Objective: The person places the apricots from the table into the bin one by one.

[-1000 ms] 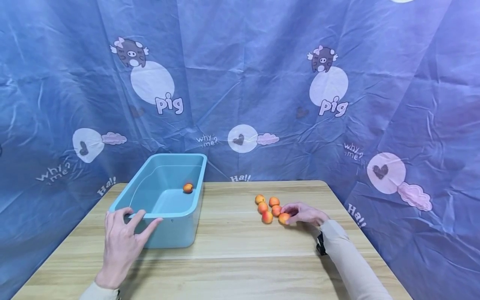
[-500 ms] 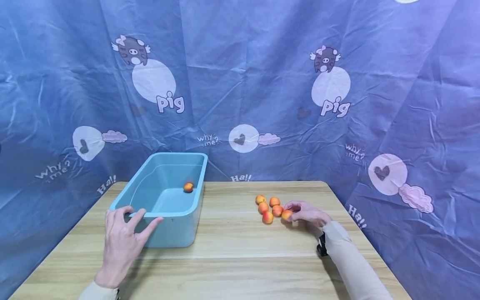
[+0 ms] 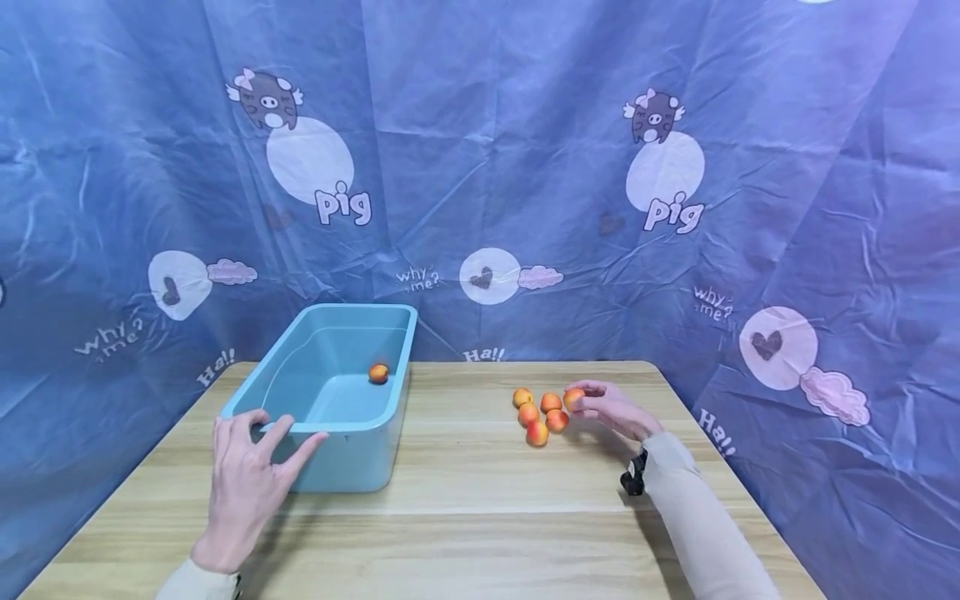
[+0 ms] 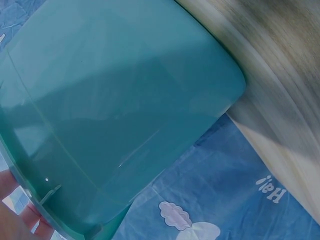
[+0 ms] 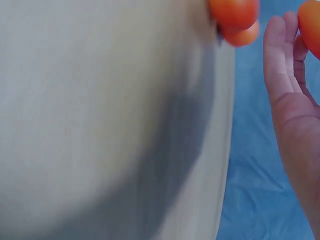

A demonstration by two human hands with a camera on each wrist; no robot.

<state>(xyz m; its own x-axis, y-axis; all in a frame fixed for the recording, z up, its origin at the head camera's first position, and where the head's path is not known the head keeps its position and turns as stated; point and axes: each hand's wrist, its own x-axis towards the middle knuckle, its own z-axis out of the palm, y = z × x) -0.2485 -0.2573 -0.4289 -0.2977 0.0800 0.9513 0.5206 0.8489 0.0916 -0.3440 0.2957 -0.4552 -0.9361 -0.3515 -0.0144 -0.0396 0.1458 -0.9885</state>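
In the head view, my right hand (image 3: 611,408) pinches an apricot (image 3: 573,399) between thumb and fingers at the right of a small group. The right wrist view also shows this apricot (image 5: 311,27) at the fingertips, partly cut off by the frame edge. Several orange-red apricots (image 3: 537,433) lie close together on the wooden table just left of that hand. To the left stands a blue plastic tub (image 3: 345,462), with one apricot (image 3: 378,373) inside near its far right wall. My left hand (image 3: 247,479) grips the tub's near rim, fingers bent over the edge.
The wooden table (image 3: 465,533) reaches back to a blue printed cloth (image 3: 480,167) that hangs behind and along both sides. Its far edge runs close behind the apricots. The tub's walls rise well above the tabletop.
My right hand has pulled one apricot from the front right of the group and carried it up and back. The left hand keeps its place on the rim.
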